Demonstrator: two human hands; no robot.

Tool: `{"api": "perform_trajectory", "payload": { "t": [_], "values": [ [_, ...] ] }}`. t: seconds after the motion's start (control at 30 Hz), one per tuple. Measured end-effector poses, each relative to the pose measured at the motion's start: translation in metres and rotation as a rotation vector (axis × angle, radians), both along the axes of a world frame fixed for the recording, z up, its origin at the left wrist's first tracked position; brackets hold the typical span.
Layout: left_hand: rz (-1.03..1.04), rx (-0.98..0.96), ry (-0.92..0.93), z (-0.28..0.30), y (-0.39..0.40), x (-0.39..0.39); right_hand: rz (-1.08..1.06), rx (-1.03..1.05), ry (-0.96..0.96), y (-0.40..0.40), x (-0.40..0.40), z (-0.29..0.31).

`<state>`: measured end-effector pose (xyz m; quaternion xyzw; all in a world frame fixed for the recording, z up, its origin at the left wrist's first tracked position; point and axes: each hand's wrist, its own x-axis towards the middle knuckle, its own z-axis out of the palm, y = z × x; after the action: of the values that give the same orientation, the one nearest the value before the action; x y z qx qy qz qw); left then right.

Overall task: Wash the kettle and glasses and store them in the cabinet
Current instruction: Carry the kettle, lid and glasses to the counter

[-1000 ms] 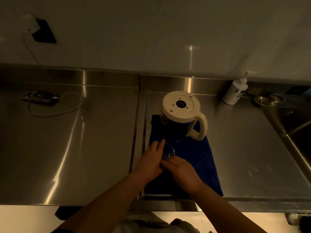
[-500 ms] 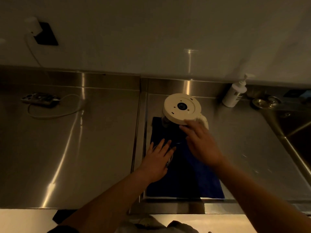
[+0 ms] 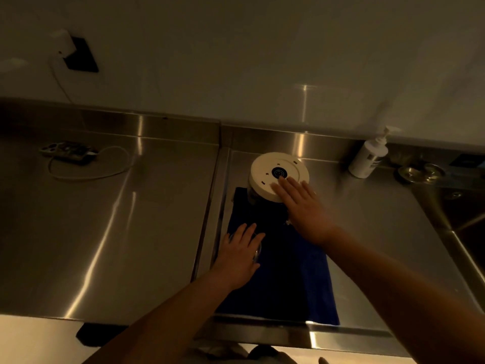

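A: Where is the kettle now?

B: It stands upside down at the far end of the blue cloth, its round cream base facing up. The right hand lies flat on that base with straight fingers, not curled around anything.

A: And the left hand?

B: It rests on the near left part of the cloth, fingers spread. Under it I see a glint, probably the glass, but the light is poor and I cannot tell whether the fingers really grip it.

A: What stands around?

B: A soap bottle is at the back wall, right of the kettle and apart from it. Beside it is a metal strainer, then the sink edge. On the left part of the bench, a power strip with its cable lies well apart from the cloth.

A: Open room?

B: Bare steel lies on both sides of the cloth, and a raised seam runs just left of it.
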<state>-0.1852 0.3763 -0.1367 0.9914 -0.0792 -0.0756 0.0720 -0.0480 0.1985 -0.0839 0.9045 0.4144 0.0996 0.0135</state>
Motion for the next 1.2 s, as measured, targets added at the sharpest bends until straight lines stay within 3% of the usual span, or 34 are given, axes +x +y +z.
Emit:
{"api": "perform_trajectory", "payload": {
  "t": [0.43,0.93,1.2],
  "values": [
    [0.097,0.005,-0.031,-0.001,-0.008,0.0,0.655,-0.384,-0.408,-0.054,0.054,0.006],
    [0.124,0.061,-0.019,0.0,-0.011,-0.001,0.878,-0.411,-0.658,-0.047,0.063,0.021],
    [0.148,0.046,-0.017,0.0,-0.013,-0.002,0.963,-0.537,-0.545,-0.033,0.062,0.045]
  ]
}}
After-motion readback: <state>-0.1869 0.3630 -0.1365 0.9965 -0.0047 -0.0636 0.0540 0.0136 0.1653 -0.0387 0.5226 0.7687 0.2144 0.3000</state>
